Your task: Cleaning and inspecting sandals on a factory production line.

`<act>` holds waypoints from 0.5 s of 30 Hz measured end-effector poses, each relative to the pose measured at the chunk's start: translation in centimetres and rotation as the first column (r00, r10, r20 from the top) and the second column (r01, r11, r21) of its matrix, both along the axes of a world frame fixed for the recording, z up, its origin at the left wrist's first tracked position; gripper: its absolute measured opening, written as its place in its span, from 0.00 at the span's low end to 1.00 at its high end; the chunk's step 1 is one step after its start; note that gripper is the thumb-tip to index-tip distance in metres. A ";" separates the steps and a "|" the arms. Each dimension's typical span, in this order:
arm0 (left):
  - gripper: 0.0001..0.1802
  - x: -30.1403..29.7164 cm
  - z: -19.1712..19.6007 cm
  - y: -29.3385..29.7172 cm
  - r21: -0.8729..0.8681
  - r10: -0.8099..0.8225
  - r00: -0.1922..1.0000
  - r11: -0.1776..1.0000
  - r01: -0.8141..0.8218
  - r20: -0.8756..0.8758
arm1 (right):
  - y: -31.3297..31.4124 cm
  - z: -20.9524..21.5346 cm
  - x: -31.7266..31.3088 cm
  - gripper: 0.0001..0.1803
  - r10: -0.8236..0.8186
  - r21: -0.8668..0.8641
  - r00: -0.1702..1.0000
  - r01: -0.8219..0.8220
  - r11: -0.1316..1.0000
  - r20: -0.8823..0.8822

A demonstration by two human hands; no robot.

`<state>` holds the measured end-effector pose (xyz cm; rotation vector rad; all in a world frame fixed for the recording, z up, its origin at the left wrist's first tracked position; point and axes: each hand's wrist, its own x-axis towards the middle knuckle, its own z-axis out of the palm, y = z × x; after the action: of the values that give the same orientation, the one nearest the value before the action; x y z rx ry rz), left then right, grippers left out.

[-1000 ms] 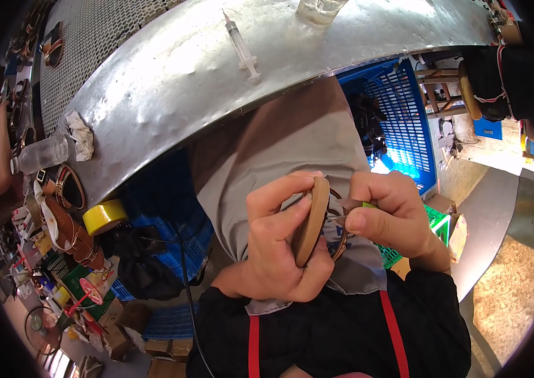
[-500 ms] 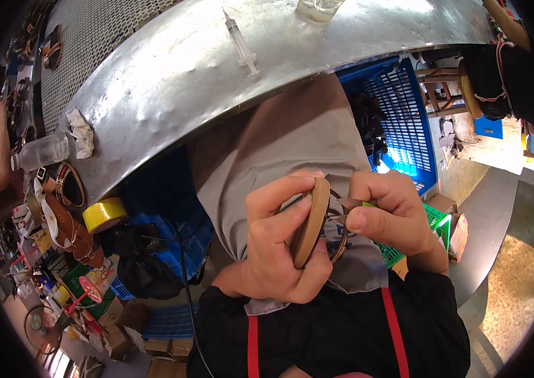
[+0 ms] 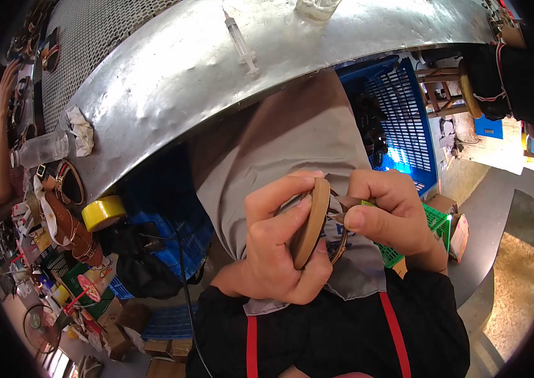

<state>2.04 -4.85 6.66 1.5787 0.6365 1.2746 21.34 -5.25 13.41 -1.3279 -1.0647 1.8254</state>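
Note:
My left hand (image 3: 279,242) is closed around a sandal, its tan sole (image 3: 313,223) held on edge above my lap. Thin dark brown straps (image 3: 341,242) loop out from the sole's right side. Close beside them, the thumb and bent fingers of my right hand (image 3: 390,214) pinch a narrow brown strap end at the sandal. The fingers hide most of the strap end and the sandal's upper side. Under both hands lies a grey apron (image 3: 267,164) with red shoulder straps.
A metal worktop (image 3: 160,94) curves ahead, with a syringe (image 3: 240,43), a glass (image 3: 318,7), crumpled tissue (image 3: 80,131) and a clear bottle (image 3: 43,150). Yellow tape (image 3: 104,214) and sandals (image 3: 71,230) are at left. A blue crate (image 3: 405,120) stands right; co-workers are at both sides.
My hands and the sandal have barely moved. At the left, a co-worker's arm has shifted, with the hand now spread higher. The co-worker's forearm at the upper right has left the view.

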 end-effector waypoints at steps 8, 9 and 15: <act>0.31 0.0 0.2 -0.2 0.014 0.007 1.000 1.000 -0.007 0.003 | 0.0 0.2 0.0 0.16 0.005 -0.026 1.000 -0.006 1.000 -0.030; 0.31 0.1 0.1 -0.2 0.015 0.006 1.000 1.000 -0.006 0.003 | 0.0 0.2 0.0 0.16 0.003 -0.026 0.999 -0.004 1.000 -0.035; 0.31 0.2 -0.2 -0.1 0.044 0.015 0.999 0.999 -0.017 0.033 | -0.1 -0.3 0.0 0.16 0.017 0.012 0.999 -0.017 1.000 -0.035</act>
<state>2.26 -4.98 6.42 1.5890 0.6051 1.3318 21.34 -5.33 13.07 -1.2789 -1.0691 1.8456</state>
